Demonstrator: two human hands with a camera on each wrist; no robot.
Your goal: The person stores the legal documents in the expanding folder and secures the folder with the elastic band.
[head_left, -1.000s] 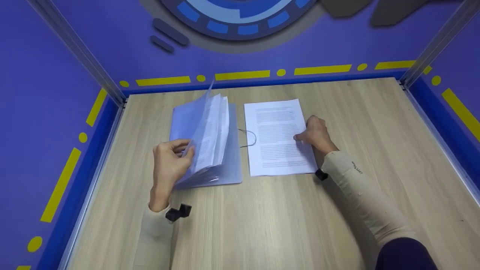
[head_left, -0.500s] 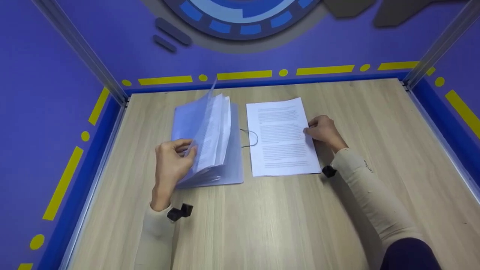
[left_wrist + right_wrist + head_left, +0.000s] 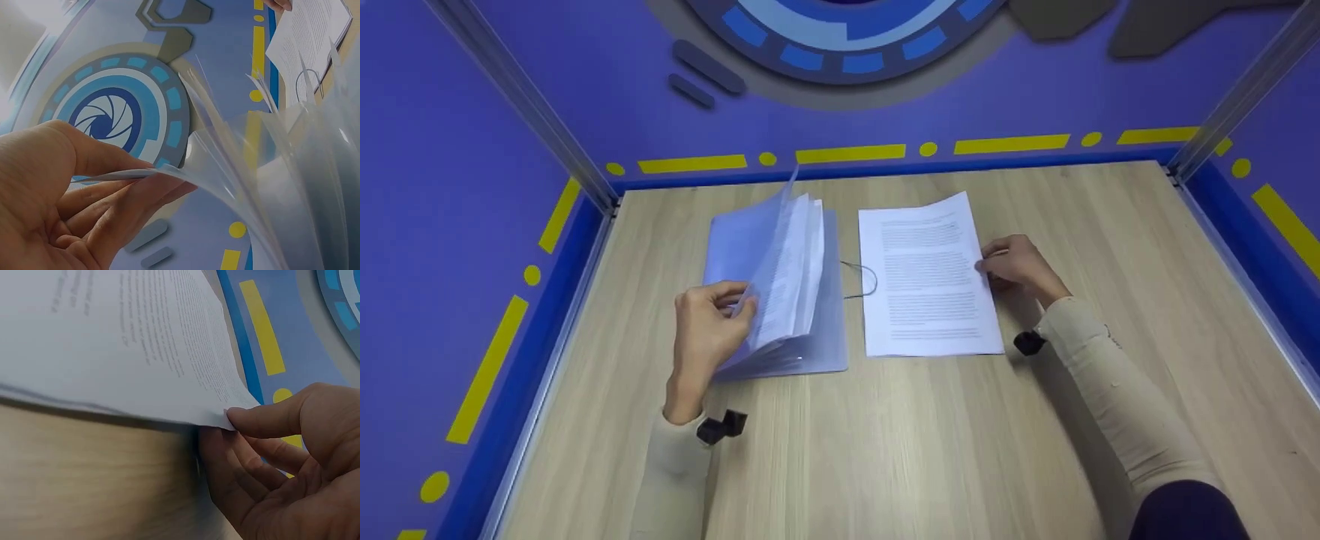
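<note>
A translucent blue-tinted display folder [image 3: 831, 322] lies on the left of the table, its cover and clear sleeves with printed sheets standing fanned upward. My left hand [image 3: 705, 330] pinches a few of these clear leaves [image 3: 216, 194] between thumb and fingers. To the right lies a stack of printed paper [image 3: 930, 281]. At its right edge my right hand [image 3: 1018, 262] pinches the paper, thumb on top and fingers beneath, as the right wrist view shows. That edge is slightly raised, with the far right corner bent up.
A thin dark loop of cord or wire [image 3: 875, 281] reaches from the folder's right side onto the paper's left edge. Blue panels [image 3: 840, 120] with yellow marks stand behind and at both sides of the wooden table [image 3: 877, 450].
My right hand has slid from the top of the paper to its right edge and now pinches it. The paper's far right corner has risen slightly. My left hand keeps its hold on the leaves.
</note>
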